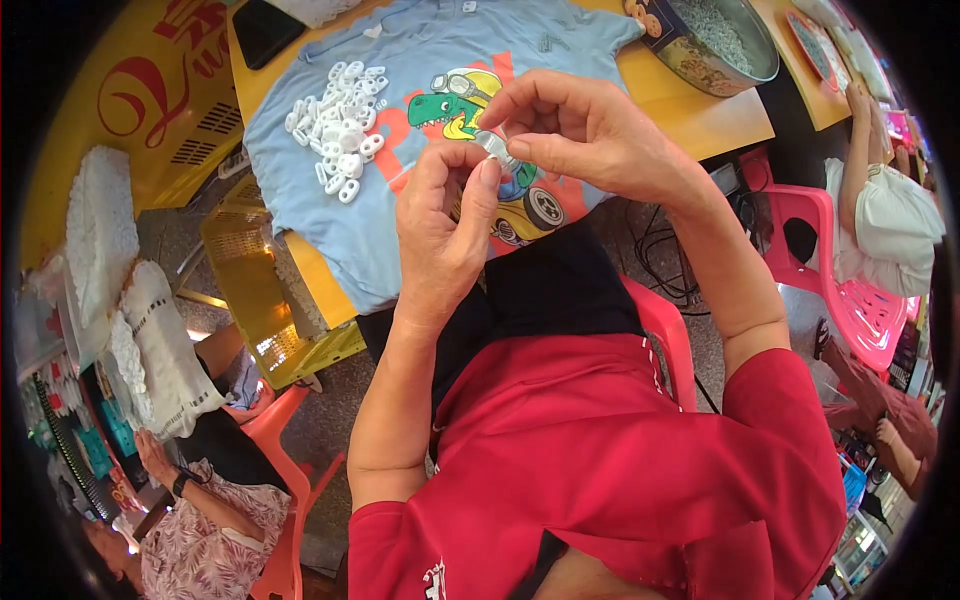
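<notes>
My left hand (440, 230) is closed in a pinch, thumb against index finger. A small white plastic piece (492, 156) shows at its fingertips, partly hidden. Just to the right, my right hand (590, 140) is curled with thumb and fingers drawn together near the left fingertips. Whatever it pinches is too small to make out. Both hands are above a light blue T-shirt (310, 225) with a dinosaur print, spread over the table. A pile of small white plastic pieces with oval holes (340, 125) lies on the shirt, left of my hands.
An oval tin (755, 72) of small metal parts stands at the far right of the yellow table (720, 125). A dark phone-like object (265, 32) lies far left. A yellow crate (240, 290) stands left below. Pink chairs (800, 215) and other people are on both sides.
</notes>
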Tool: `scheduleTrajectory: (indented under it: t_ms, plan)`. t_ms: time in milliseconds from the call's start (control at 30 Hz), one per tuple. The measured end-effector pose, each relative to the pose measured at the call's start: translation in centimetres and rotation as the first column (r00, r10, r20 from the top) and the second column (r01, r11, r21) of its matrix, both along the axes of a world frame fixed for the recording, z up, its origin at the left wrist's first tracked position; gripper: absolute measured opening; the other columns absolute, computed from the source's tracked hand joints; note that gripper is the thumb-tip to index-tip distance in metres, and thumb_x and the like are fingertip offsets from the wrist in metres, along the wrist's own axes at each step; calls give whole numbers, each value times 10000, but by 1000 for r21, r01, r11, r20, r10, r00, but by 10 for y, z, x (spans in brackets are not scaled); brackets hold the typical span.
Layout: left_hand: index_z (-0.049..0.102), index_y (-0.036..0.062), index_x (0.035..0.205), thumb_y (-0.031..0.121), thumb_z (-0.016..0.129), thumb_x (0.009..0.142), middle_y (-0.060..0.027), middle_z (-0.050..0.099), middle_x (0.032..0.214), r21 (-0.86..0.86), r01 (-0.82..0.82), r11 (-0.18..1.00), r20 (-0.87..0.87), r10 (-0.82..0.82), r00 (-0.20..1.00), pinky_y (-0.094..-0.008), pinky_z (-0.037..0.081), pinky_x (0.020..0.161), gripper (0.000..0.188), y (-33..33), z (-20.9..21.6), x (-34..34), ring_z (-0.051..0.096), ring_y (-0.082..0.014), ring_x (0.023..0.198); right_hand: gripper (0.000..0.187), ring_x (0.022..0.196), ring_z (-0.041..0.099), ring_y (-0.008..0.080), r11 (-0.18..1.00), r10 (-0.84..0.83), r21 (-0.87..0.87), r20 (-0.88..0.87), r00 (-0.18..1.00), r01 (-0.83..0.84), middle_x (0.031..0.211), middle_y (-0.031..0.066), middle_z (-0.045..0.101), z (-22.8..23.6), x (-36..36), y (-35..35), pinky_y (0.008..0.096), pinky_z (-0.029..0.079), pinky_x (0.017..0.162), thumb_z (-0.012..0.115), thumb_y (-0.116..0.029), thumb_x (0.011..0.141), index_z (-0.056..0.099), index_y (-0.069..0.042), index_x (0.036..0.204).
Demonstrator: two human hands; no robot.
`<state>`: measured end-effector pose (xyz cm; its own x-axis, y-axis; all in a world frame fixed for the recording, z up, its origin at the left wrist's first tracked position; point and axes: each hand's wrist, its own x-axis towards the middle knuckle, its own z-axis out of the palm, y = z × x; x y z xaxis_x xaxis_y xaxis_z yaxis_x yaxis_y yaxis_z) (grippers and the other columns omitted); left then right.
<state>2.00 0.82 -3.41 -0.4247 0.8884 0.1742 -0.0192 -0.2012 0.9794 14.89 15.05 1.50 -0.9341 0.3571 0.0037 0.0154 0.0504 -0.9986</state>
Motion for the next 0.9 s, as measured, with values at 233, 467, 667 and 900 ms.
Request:
scheduleTrajectory:
  t_ms: [233,467,667,900]
  plan:
    - [547,0,984,86,573,963,-32,623,866,3,-10,1000,22,9,1000,-215,471,677,92,0,1,1,589,-66,775,244,945,562,66,1000,-3,12,-13,1000,3,1007,18,606,-8,-1,-1,235,472,843,595,-53,932,573,2,1169]
    - [549,0,992,88,574,963,-38,626,871,-8,-7,1000,31,7,999,-219,476,695,96,0,2,1,602,-74,793,249,957,560,72,1000,3,-31,7,1000,-3,1015,17,602,-3,1,-1,241,468,865,594,-48,934,571,-2,1177]
    - [548,2,998,86,573,963,-39,629,870,10,-3,1000,27,3,1000,-220,474,692,94,-1,2,1,603,-74,792,242,874,591,93,999,-43,-10,-33,999,42,936,41,628,-6,-3,-6,258,494,790,587,-27,907,581,30,1142]
    - [539,0,980,64,567,964,-41,626,867,-15,-15,1000,41,15,999,-222,475,702,72,-1,2,0,601,-80,791,259,827,582,87,998,-61,-6,-27,998,60,928,38,625,-6,-4,-7,252,487,756,587,-9,897,579,20,1154]
